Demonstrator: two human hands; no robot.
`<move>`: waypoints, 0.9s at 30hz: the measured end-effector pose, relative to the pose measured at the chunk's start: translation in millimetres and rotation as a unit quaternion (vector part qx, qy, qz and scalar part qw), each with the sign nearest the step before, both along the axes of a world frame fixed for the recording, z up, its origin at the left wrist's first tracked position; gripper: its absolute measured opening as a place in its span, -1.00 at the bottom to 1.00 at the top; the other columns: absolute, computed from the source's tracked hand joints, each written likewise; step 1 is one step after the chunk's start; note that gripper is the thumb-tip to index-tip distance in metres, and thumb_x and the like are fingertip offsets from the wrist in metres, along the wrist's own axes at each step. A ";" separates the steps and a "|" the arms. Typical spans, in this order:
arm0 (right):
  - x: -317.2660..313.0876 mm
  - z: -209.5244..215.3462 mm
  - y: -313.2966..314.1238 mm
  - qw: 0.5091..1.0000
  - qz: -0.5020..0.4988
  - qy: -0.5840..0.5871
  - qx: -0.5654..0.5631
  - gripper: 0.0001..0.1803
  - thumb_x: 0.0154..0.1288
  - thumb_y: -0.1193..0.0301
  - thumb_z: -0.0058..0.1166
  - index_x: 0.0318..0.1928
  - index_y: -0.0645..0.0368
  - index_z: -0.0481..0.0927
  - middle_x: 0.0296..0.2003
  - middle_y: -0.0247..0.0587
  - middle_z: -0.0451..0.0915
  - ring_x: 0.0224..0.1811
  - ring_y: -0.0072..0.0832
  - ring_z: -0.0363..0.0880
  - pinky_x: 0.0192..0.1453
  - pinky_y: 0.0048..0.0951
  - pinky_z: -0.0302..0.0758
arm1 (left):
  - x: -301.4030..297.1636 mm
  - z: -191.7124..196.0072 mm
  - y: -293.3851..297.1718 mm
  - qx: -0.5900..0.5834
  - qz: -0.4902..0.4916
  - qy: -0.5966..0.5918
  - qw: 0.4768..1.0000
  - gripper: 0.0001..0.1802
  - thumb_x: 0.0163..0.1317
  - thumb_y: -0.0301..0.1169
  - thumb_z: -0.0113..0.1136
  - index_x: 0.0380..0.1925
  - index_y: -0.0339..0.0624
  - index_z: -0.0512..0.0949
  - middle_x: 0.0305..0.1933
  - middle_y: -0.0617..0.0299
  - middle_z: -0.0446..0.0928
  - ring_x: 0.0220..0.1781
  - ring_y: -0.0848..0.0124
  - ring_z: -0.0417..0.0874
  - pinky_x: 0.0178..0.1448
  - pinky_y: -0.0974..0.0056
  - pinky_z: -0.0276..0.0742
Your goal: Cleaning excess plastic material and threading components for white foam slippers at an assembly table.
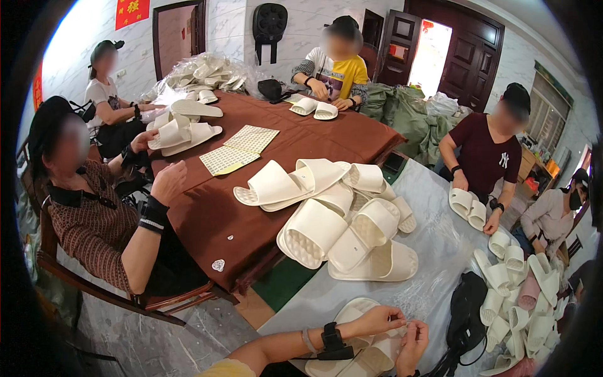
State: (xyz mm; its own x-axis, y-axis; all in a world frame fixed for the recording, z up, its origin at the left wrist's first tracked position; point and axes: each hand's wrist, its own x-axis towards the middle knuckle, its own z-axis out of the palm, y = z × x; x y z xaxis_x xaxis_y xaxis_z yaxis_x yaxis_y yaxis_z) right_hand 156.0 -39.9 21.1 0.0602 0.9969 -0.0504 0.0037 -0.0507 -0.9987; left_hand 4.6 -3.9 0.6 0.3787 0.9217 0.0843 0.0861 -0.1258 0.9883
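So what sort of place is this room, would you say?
Probably a small slipper workshop, perhaps set up in a home: heaped cream slippers, gridded sheets on the brown cloth, and green sacks near the dark door.

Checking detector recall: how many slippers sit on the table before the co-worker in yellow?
2: left slipper and right slipper, side by side on the brown tablecloth; none looks hidden.

Matt plastic slippers (316, 227), dimpled insoles (405, 256) — cloth table cover (339, 139) — glossy plastic sheet (434, 254)
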 end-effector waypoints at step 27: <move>1.6 -5.8 -2.5 0.999 -0.026 -0.013 0.031 -0.87 0.27 0.39 -0.09 -0.30 0.20 0.41 -0.58 -0.52 0.30 -0.59 -0.80 0.14 -0.57 -0.71 0.08 | 6.7 -2.5 -1.8 0.002 0.013 -0.003 1.000 -0.73 0.18 -0.25 0.08 -0.31 -0.26 0.52 -0.44 0.19 0.54 -0.39 0.47 0.48 -0.26 0.36 0.40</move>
